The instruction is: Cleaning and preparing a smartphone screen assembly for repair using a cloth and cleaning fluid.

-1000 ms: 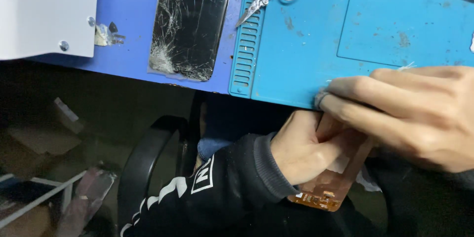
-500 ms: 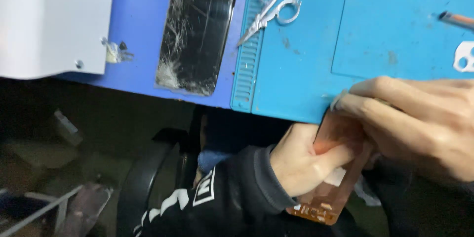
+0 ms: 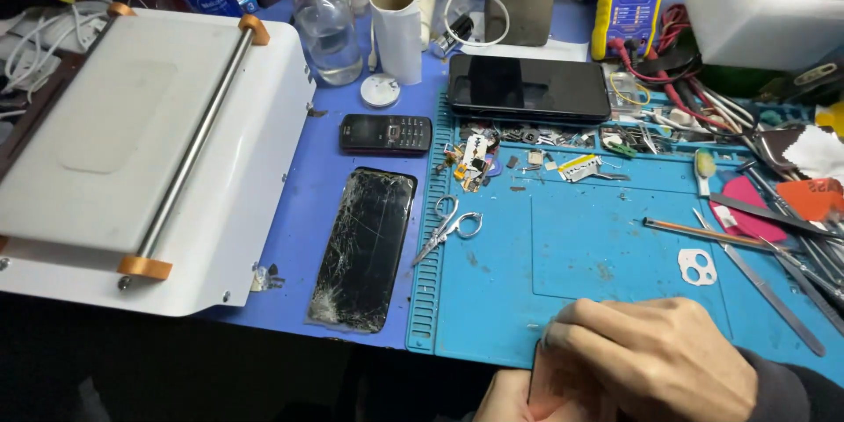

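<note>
Viewpoint: we look from our head, steeply down.
Facing: across our blue work mat (image 3: 615, 255).
Nearness: close, hands cut off at our bottom edge.

The right hand (image 3: 651, 356) is laid knuckles-up with fingers curled, pressed against the left hand (image 3: 505, 397), at the mat's (image 3: 571, 255) near edge.

Cracked phone (image 3: 362, 249) left of scissors (image 3: 448, 227), on mat (image 3: 580, 272)
</note>
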